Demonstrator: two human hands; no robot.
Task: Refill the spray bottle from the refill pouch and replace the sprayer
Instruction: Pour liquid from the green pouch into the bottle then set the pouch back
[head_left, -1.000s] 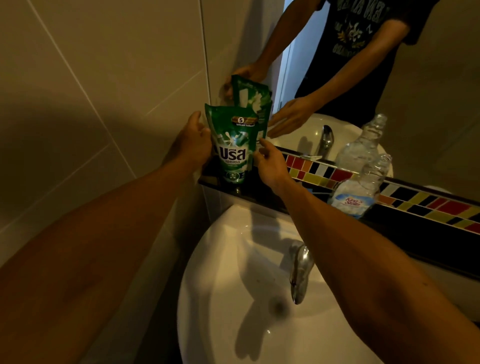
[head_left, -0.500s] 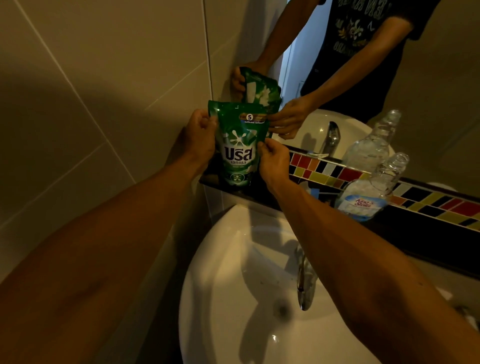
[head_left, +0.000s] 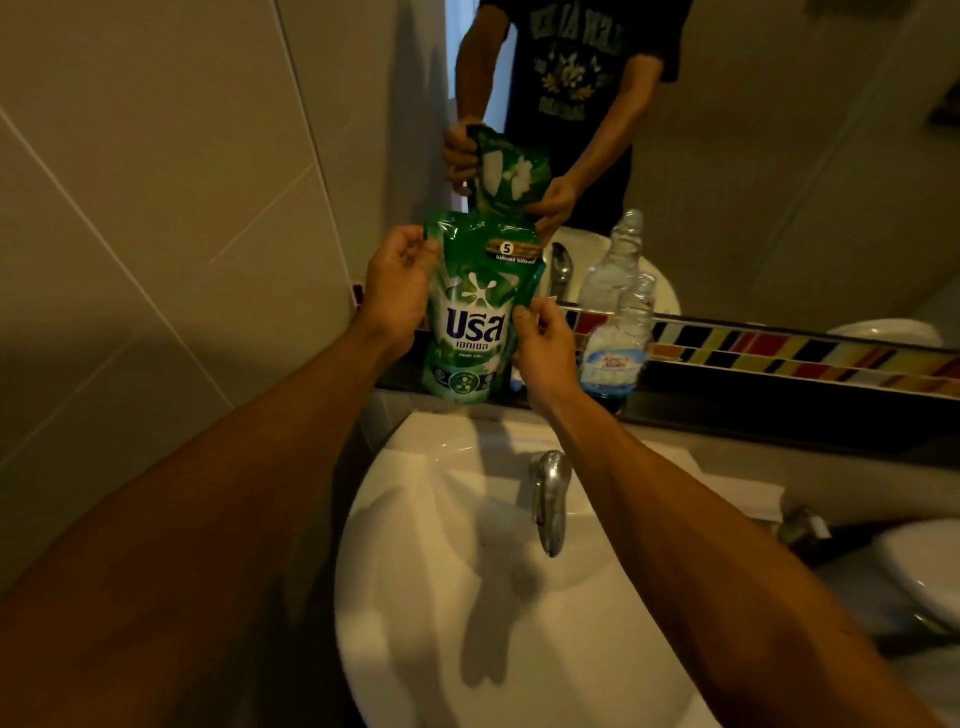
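Observation:
I hold a green refill pouch (head_left: 475, 317) upright in the air above the back of the sink. My left hand (head_left: 397, 283) grips its upper left edge. On the pouch's right side my right hand (head_left: 543, 348) pinches the edge with its fingers. A clear spray bottle (head_left: 621, 338) with a blue and white label stands on the dark ledge just right of my right hand, with no sprayer on its open neck. The sprayer itself is not in view.
A white basin (head_left: 441, 597) with a chrome tap (head_left: 548, 499) lies below the pouch. The dark ledge (head_left: 779, 415) runs right under a strip of coloured tiles (head_left: 779, 353) and a mirror. A tiled wall (head_left: 156, 234) closes the left side. Another white fixture (head_left: 924, 566) sits at the right.
Both hands closed on the pouch and lifted it off the ledge, up and toward me. The bottle has not moved.

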